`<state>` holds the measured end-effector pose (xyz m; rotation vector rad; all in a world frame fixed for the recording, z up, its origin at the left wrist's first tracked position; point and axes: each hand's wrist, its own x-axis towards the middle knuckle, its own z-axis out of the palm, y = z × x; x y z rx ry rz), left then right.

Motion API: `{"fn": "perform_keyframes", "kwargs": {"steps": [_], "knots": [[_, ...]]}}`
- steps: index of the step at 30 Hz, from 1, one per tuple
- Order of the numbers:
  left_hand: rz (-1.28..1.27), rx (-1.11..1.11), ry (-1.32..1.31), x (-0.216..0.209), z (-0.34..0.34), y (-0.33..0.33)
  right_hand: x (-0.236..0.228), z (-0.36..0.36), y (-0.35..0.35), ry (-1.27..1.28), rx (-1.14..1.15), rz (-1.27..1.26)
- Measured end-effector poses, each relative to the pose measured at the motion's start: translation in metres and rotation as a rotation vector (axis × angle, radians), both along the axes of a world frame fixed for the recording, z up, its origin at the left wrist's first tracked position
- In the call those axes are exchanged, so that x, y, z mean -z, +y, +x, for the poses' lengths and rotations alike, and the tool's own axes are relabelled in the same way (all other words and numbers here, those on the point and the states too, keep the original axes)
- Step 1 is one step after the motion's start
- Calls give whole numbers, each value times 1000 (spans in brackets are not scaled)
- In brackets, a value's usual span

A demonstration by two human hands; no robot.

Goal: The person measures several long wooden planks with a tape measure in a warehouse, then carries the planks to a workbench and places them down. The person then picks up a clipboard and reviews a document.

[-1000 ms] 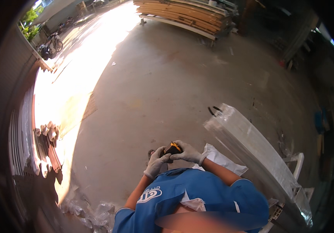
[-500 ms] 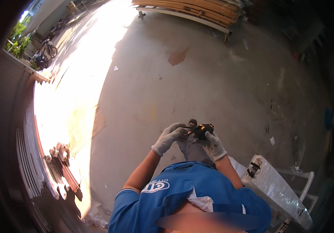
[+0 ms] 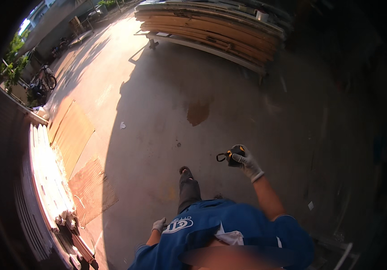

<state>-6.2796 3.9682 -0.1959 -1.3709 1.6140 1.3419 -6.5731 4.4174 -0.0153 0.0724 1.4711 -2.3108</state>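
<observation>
A black and yellow tape measure (image 3: 235, 155) with a dark strap loop at its left end sits in my gloved right hand (image 3: 248, 164). The fingers of that hand are closed around its case, and it is held out in front of my body to the right. My gloved left hand (image 3: 159, 224) hangs low by my left side, beside the blue shirt. Nothing shows in it, and its fingers look loose and partly apart. One of my feet (image 3: 184, 171) is stepping forward on the concrete floor.
A rack stacked with brown boards (image 3: 211, 33) stands ahead. Flattened cardboard (image 3: 72, 130) lies on the sunlit floor at left, beside a bundle of long pale profiles (image 3: 49, 175). A motorbike (image 3: 45, 81) is parked far left. A white frame (image 3: 344, 256) stands near right.
My left hand has let go of the tape measure and dropped to my side. My right hand keeps it, held out ahead. The board rack appears closer as I step forward.
</observation>
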Motion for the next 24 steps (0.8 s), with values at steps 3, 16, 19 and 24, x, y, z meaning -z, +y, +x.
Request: {"fn": "perform_keyframes", "kwargs": {"steps": [3, 16, 19, 24], "knots": [[66, -109, -104, 28, -46, -17, 24, -84, -21, -110, 51, -48], [13, 70, 468, -32, -736, -139, 77, -374, -71, -583, 516, -378], [57, 135, 665, -45, -883, -103, 91, -460, -60, -609, 562, -412], [126, 181, 584, -37, -990, -43, 87, -633, -43, -545, 528, -415]]}}
